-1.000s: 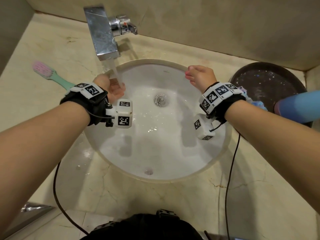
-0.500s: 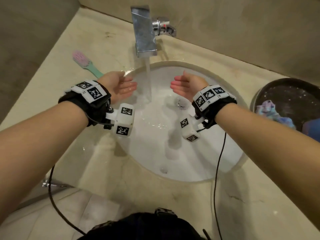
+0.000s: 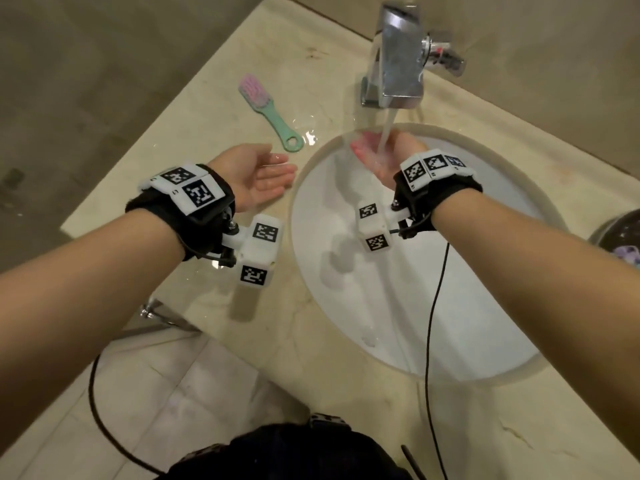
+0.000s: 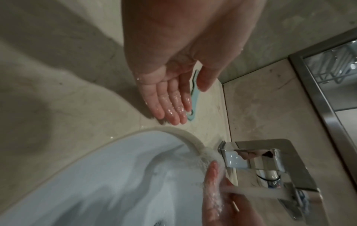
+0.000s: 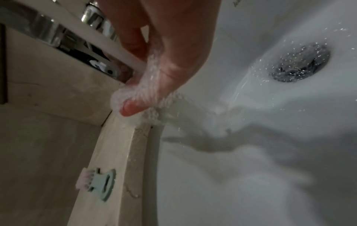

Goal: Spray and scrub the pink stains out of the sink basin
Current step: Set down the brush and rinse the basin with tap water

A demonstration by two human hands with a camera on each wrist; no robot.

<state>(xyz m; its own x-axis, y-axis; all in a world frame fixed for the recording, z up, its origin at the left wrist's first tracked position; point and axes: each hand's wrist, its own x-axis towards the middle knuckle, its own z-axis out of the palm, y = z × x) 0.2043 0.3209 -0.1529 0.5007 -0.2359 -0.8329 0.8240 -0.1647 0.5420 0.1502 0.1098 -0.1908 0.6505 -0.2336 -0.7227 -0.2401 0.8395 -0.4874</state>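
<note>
The white sink basin point(image 3: 450, 306) is wet, and I see no pink stains on the parts in view. Water runs from the chrome faucet point(image 3: 398, 60) onto my right hand point(image 3: 377, 154), held flat and open under the stream at the basin's back rim point(image 5: 146, 85). My left hand point(image 3: 266, 178) hovers palm up, wet and empty, over the counter left of the basin point(image 4: 170, 104). A scrub brush point(image 3: 270, 112) with pink bristles and a mint handle lies on the counter beyond the left hand. The drain point(image 5: 301, 62) shows in the right wrist view.
A beige marble counter point(image 3: 207, 299) surrounds the basin, with a puddle by the brush handle. A dark round bowl point(image 3: 616, 233) holding a purple cloth sits at the right edge. Tiled walls close in behind and to the left. A mirror frame point(image 4: 318, 91) shows by the faucet.
My right hand moved under the running water. My left hand drew back to the left, off the basin and over the counter. The head view swung left.
</note>
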